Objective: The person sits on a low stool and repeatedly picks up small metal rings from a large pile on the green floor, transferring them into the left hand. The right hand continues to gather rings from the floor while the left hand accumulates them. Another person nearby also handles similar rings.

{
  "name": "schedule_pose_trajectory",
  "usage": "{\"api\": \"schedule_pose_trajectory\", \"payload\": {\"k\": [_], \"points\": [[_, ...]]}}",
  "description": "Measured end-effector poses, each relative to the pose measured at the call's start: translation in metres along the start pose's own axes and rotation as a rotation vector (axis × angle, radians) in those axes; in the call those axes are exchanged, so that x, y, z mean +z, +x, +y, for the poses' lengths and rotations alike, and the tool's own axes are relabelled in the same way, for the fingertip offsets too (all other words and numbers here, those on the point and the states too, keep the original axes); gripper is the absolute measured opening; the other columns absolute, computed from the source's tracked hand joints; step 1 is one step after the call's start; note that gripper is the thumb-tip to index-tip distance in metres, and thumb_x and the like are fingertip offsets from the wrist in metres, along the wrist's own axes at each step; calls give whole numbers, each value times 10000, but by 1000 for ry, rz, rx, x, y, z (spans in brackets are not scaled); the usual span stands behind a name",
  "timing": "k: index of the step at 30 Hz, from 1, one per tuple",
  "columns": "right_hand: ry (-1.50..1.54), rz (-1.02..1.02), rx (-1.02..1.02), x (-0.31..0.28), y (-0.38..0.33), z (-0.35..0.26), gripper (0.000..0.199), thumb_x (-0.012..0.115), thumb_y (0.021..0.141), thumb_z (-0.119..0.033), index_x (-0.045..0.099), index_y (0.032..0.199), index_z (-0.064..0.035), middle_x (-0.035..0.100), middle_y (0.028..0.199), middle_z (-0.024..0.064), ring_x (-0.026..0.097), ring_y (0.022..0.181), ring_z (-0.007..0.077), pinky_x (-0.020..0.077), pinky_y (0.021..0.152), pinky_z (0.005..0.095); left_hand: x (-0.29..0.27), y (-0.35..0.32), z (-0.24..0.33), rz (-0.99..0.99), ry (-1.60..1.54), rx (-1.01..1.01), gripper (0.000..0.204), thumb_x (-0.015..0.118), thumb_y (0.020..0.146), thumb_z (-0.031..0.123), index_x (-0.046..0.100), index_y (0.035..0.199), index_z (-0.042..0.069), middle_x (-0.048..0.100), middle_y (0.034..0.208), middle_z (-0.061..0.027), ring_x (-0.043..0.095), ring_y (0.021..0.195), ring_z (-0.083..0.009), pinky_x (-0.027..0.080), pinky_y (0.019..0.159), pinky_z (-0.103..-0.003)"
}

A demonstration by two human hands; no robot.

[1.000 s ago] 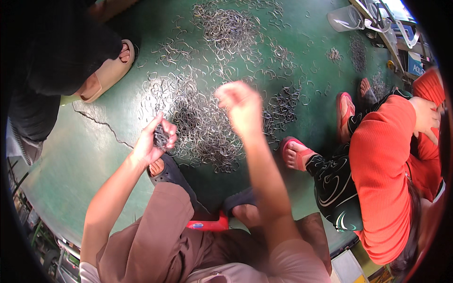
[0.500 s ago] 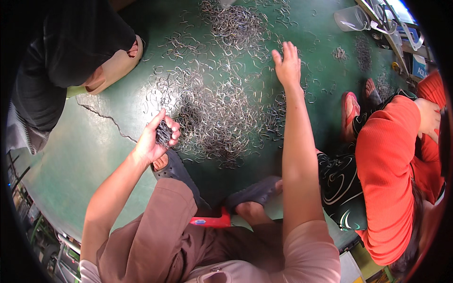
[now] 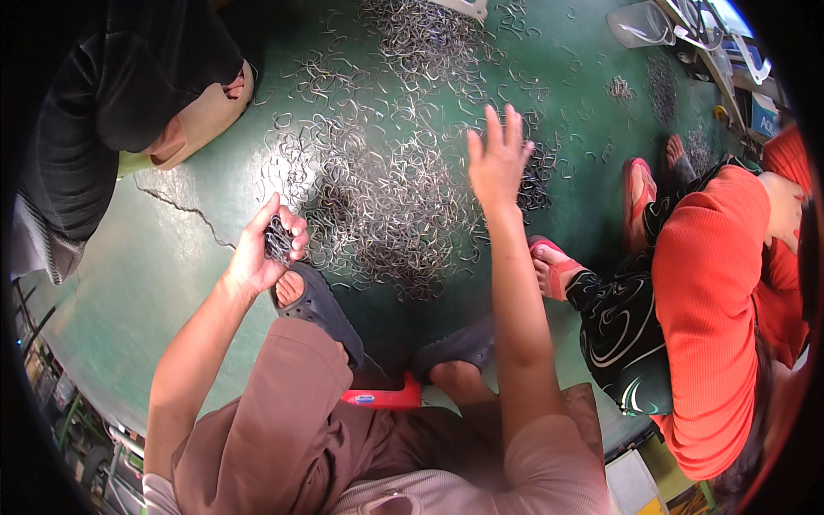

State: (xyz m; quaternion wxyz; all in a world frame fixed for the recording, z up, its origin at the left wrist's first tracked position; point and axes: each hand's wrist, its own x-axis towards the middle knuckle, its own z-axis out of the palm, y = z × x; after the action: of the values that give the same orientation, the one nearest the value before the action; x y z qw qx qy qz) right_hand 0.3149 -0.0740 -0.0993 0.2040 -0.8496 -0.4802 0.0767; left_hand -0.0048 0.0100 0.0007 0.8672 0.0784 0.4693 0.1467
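My left hand (image 3: 256, 257) is closed around a bunch of bent metal wire hooks (image 3: 277, 241), left of a wide loose pile of them. My right hand (image 3: 498, 172) hangs at the right edge of that pile, fingers spread and nothing in them. Spread over the green floor, the hook pile (image 3: 390, 206) is densest in its middle and nearer part. A small dark cluster of hooks (image 3: 538, 176) shows just right of my right wrist.
Another heap of hooks (image 3: 421, 39) lies farther off, beside a white plastic piece (image 3: 463, 7). One person's sandalled foot (image 3: 206, 124) is at left; a person in red sleeves (image 3: 708, 249) sits at right. A clear plastic tub (image 3: 639, 30) stands far right. A crack (image 3: 184, 206) crosses the floor.
My right hand has moved left and nearer to me, fingers spreading. My left hand has shifted slightly left, still gripping its hooks. The white plastic piece has come farther into view at the top.
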Motion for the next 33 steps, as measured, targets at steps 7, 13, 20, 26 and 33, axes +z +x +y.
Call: {"api": "schedule_pose_trajectory", "payload": {"k": [7, 13, 20, 26, 33], "points": [[-128, -103, 8, 7, -10, -41, 416, 577, 827, -305, 510, 1177, -91, 409, 1264, 133, 340, 1239, 291, 163, 1017, 624, -4, -2, -4, -2, -6, 3, 365, 463, 918, 387, 469, 689, 102, 466, 685, -57, 468, 614, -178, 379, 485, -273], [46, -19, -177, 16, -24, -71, 328, 652, 756, -164, 572, 1064, -86, 491, 1128, 122, 471, 1060, 291, 341, 930, 457, -13, -5, -2, 19, -20, 7, 371, 459, 922, 381, 466, 683, 98, 458, 678, -57, 457, 607, -180, 383, 484, -270], [110, 285, -90, 29, 87, -117, 693, 764, 633, -192, 432, 1233, -91, 392, 1246, 255, 432, 1116, 428, 404, 892, 503, -17, -13, -3, 86, -14, 8, 398, 438, 926, 408, 444, 664, 108, 439, 664, -35, 434, 567, -147, 381, 465, -249], [9, 41, 33, 46, 143, -95, 553, 706, 681, -177, 457, 1175, -184, 405, 1195, 183, 474, 1087, 358, 484, 777, 447, -16, -14, -1, 71, -42, 13, 400, 442, 923, 409, 451, 669, 100, 449, 670, -48, 442, 587, -163, 381, 487, -267], [679, 4, 199, -20, 129, -60, 451, 690, 650, -10, 568, 1080, -72, 628, 885, 122, 627, 697, 200, 523, 581, 319, -26, -18, 1, 17, -47, 28, 389, 444, 927, 394, 481, 687, 90, 448, 670, -52, 446, 598, -170, 385, 488, -270]]}}
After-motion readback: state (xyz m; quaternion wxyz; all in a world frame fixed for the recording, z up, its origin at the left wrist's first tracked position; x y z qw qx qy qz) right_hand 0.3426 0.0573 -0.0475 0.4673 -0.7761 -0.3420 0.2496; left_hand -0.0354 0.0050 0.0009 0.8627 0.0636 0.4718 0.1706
